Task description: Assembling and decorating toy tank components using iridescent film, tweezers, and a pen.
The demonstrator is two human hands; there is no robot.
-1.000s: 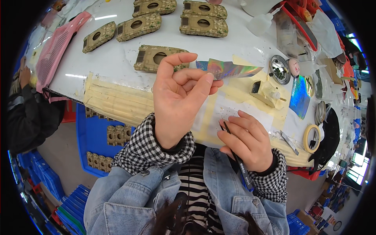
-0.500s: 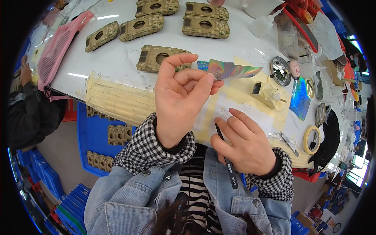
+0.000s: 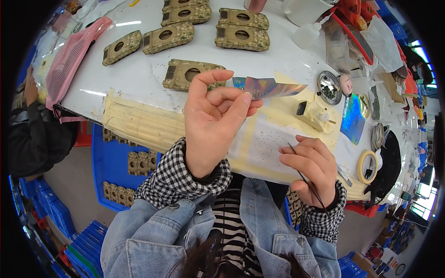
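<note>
Foil sheet [image 3: 273, 87], shiny and bent, sits pinched in the left hand [image 3: 208, 123] above the table [image 3: 132, 76], while the right hand [image 3: 315, 164] holds tweezers [image 3: 317, 196] clear of it. Beyond, a toy tank's [image 3: 178, 76] round hole gapes uncovered; how much is finished cannot be told.

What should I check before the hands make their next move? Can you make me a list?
1. Left hand has the shiny sheet: ok, pinched between thumb and fingers.
2. Right hand has the tweezers: ok, held.
3. Tweezers touching the shiny sheet: not ok, they are apart.
4. A tiny piece in the tweezer tips: cannot tell, too small to see.
5. Left hand clear of the nearest toy tank: cannot tell, the hand covers part of it in this view.
6. Dark bits in the metal dish: ok, some are there.
</note>
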